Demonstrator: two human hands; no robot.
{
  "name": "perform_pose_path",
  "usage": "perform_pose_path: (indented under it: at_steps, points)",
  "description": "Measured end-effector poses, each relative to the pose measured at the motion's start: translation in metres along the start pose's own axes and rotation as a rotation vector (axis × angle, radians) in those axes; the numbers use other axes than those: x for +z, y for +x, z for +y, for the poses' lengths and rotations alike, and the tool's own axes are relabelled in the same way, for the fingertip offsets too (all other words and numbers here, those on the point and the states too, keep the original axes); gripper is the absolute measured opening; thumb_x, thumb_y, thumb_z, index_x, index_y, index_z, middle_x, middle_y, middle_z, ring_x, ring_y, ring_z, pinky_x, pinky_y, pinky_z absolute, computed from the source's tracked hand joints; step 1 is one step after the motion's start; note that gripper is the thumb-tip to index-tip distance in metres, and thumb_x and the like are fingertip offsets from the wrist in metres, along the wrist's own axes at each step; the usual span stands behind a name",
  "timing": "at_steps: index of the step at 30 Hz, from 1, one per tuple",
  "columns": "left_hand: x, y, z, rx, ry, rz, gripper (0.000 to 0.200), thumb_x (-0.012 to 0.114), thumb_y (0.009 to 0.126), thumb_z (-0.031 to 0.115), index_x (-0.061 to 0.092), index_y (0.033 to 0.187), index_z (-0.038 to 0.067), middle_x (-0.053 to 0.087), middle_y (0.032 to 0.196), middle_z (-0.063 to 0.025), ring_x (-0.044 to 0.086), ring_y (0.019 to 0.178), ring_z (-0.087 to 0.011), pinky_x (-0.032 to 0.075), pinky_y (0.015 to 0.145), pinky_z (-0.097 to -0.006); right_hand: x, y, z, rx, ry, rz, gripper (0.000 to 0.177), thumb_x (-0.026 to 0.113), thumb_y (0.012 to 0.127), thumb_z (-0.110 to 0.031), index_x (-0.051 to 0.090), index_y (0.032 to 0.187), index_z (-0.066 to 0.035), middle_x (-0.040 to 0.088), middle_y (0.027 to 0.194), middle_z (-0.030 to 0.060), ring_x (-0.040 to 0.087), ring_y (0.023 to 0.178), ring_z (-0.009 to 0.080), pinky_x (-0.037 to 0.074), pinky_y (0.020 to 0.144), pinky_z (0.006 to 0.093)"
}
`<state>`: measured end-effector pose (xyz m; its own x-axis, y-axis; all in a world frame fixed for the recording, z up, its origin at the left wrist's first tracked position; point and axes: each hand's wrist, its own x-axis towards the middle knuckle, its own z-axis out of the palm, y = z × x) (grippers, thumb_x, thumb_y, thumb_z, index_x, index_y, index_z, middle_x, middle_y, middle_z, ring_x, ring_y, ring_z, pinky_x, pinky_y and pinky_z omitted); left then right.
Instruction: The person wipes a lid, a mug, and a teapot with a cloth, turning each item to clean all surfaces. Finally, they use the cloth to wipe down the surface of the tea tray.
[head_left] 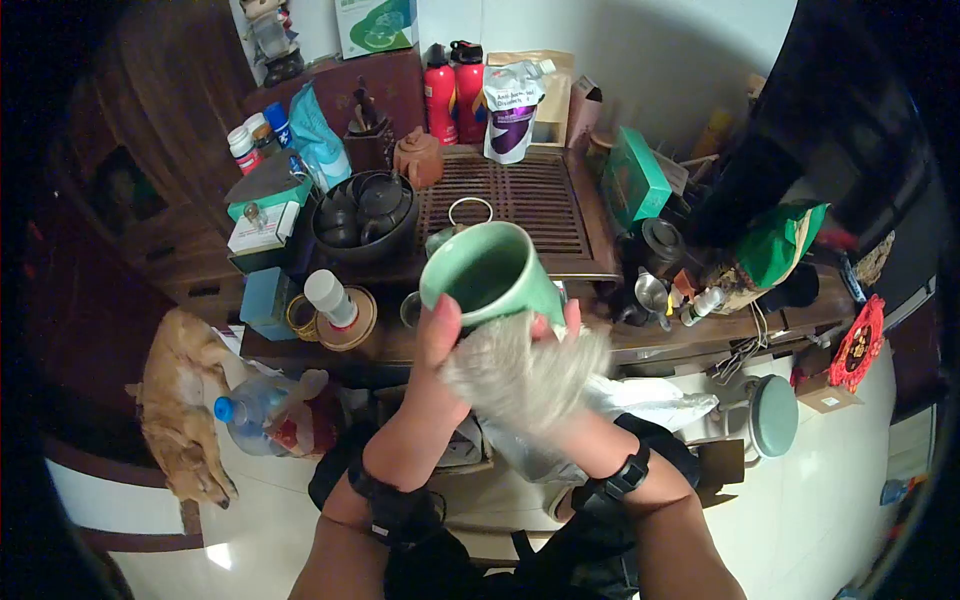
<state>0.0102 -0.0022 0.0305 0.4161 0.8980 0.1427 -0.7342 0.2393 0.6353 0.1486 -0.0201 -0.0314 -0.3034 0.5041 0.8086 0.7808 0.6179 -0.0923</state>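
Green cup (490, 268), left grip (440, 350) at its near side, cloth (530, 375) below

The one camera in here is worn on the head, looking forward and down: hands (438, 350) close at mid-frame, tabletop (640, 330) just beyond, wall (650, 60) farther off up top, floor (820, 480) at lower right.

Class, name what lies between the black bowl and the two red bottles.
In the head view, a reddish-brown clay teapot stands between the black bowl and the red bottles.
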Motion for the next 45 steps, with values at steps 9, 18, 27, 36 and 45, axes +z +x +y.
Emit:
perform_pose_path:
  at_steps: [9, 18, 27, 36, 45]
  points:
    - [0.012, 0.000, -0.003, 0.155, 0.152, 0.117, 0.086, 0.036, 0.084, 0.074, 0.041, 0.136, 0.005, 0.048, 0.135, -0.0106, 0.047, 0.123, -0.0240, 0.036, 0.105, -0.0404, -0.032, 0.052, -0.009, 0.146, 0.434, 0.383, 0.050, 0.066, 0.083, -0.024, 0.048, 0.125, -0.006, 0.050, 0.125, 0.0205, 0.051, 0.113, 0.0335, 0.039, 0.098, 0.0423]
    - [0.003, 0.006, -0.022, 0.092, 0.331, -0.039, 0.112, 0.073, 0.062, 0.066, 0.022, 0.144, 0.009, 0.035, 0.143, -0.0076, 0.039, 0.130, -0.0241, 0.034, 0.107, -0.0432, -0.038, 0.050, -0.001, 0.761, 1.092, 0.291, 0.040, 0.055, 0.090, -0.023, 0.045, 0.123, -0.003, 0.050, 0.120, 0.0113, 0.051, 0.109, 0.0223, 0.039, 0.096, 0.0326]
    - [-0.019, 0.013, -0.042, 0.426, 0.503, -0.030, 0.104, 0.081, 0.061, 0.055, 0.033, 0.136, -0.001, 0.048, 0.129, -0.0127, 0.052, 0.116, -0.0245, 0.044, 0.098, -0.0396, -0.006, 0.036, -0.002, 0.830, 1.723, 0.300, 0.036, 0.050, 0.095, -0.026, 0.047, 0.124, -0.005, 0.052, 0.121, 0.0100, 0.053, 0.110, 0.0198, 0.042, 0.095, 0.0326]
    - [-0.014, 0.015, -0.015, 0.445, 0.276, 0.052, 0.091, 0.049, 0.076, 0.075, 0.033, 0.140, 0.013, 0.042, 0.139, -0.0066, 0.042, 0.127, -0.0266, 0.029, 0.110, -0.0454, -0.028, 0.041, 0.006, 1.048, 1.644, 0.101, 0.024, 0.053, 0.093, -0.010, 0.056, 0.117, -0.007, 0.064, 0.100, 0.0008, 0.058, 0.085, 0.0043, 0.046, 0.071, 0.0203]
    - [-0.009, 0.021, 0.010, 0.141, -0.336, 0.151, 0.085, 0.035, 0.078, 0.079, 0.040, 0.137, 0.018, 0.041, 0.140, -0.0027, 0.039, 0.128, -0.0238, 0.025, 0.110, -0.0395, -0.041, 0.050, -0.010, 1.065, 1.852, 0.191, 0.047, 0.040, 0.099, -0.021, 0.031, 0.141, -0.002, 0.041, 0.139, 0.0113, 0.038, 0.128, 0.0183, 0.029, 0.107, 0.0322]
